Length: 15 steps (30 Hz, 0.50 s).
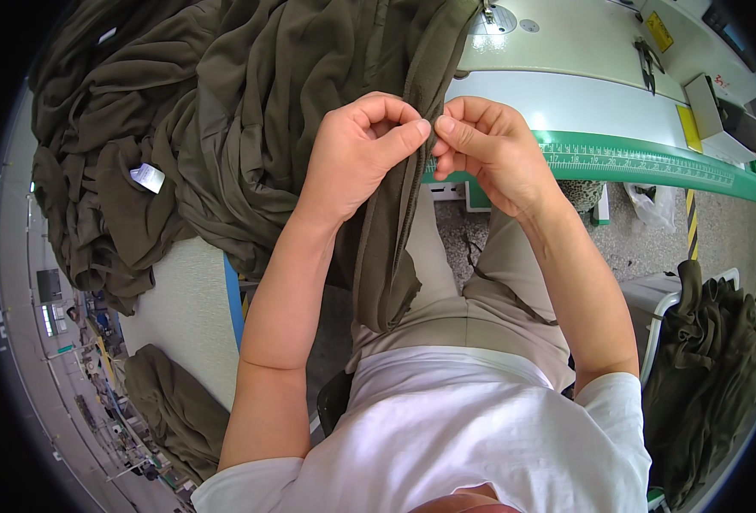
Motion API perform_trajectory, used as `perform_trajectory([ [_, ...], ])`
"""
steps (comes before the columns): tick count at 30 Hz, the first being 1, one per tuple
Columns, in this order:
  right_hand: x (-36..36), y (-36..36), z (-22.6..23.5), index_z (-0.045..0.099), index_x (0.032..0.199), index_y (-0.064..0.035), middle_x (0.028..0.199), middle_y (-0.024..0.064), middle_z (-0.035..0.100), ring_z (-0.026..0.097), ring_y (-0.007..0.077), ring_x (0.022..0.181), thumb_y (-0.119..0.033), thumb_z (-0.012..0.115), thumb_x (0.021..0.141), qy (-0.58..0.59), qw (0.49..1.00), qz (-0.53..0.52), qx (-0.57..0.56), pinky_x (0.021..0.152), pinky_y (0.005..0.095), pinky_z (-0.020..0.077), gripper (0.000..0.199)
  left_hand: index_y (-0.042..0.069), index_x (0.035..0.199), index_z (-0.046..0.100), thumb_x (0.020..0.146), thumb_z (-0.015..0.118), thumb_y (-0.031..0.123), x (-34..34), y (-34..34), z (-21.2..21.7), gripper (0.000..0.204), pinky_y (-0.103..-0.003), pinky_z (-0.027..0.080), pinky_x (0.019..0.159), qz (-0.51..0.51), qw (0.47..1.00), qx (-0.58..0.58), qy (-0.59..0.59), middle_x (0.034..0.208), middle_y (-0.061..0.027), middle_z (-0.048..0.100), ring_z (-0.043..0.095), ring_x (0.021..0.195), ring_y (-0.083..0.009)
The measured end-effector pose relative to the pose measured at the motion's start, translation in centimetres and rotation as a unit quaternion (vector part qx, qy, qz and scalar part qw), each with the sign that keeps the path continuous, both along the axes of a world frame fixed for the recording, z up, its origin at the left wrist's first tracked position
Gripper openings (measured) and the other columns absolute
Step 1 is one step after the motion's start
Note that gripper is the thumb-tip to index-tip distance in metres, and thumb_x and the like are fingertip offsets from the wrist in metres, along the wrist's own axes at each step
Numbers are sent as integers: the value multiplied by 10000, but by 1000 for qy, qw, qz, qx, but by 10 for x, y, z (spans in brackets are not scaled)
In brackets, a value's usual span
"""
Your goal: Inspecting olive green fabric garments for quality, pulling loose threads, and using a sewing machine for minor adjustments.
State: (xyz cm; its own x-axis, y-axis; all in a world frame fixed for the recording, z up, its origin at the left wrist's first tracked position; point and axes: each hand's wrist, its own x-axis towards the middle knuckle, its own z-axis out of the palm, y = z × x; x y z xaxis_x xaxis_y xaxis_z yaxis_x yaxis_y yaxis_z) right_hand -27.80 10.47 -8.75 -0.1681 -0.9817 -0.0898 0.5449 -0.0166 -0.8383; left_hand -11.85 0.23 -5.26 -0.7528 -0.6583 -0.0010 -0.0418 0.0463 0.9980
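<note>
A large heap of dark olive fabric covers the left of the sewing table, and one long strip-like edge of it hangs down over my lap. My left hand is closed at this edge, thumb and forefinger pinching the cloth. Beside it, my right hand is closed too, its thumb pressed to its forefinger almost touching the left fingertips. Whatever those right fingers hold is too small to make out. A white label shows on the heap at the left.
A green measuring strip edges the white sewing table. Black thread snips lie near the machine body, beside an open box. More olive garments hang over a metal-framed chair at right; another olive piece lies lower left.
</note>
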Motion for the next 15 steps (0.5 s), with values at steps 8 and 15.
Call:
perform_trajectory([
  [8, 0, 0, -1, 623, 970, -17, 798, 40, 655, 631, 120, 657, -153, 606, 1018, 3, 1000, 2, -1, 673, 300, 571, 145, 17, 941, 676, 939, 701, 96, 0, -2, -3, 83, -194, 481, 709, -2, 999, 36, 13, 874, 21, 654, 571, 760, -27],
  [15, -1, 0, -1, 621, 975, -16, 805, 41, 655, 636, 121, 663, -148, 624, 1008, 1, 1000, 9, -3, 675, 304, 575, 135, 19, 951, 668, 939, 700, 110, 1, -5, -6, 97, -200, 490, 690, -8, 996, 80, 25, 869, 12, 658, 581, 744, -32],
])
